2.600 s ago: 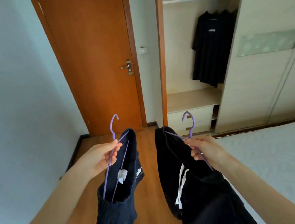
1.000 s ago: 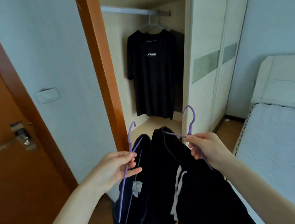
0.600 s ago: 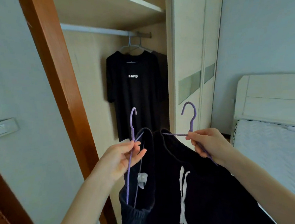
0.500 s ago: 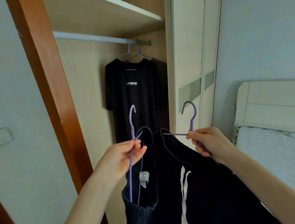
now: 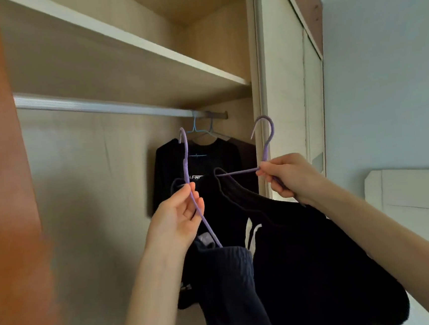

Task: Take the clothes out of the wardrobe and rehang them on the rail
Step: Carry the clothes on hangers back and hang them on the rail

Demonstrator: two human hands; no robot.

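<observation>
Head view, close, tilted up into wardrobe (image 5: 94,198).

The rail (image 5: 99,106) bears a black T-shirt (image 5: 215,157), far right.

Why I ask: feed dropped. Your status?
Left hand grips left hanger; right hand grips right hanger. Both below rail, unhung. Black shirt at rail's right end.

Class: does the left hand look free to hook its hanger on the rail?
Probably yes: the left hand holds its purple hanger hook-up below the rail, whose near stretch looks bare.
</observation>
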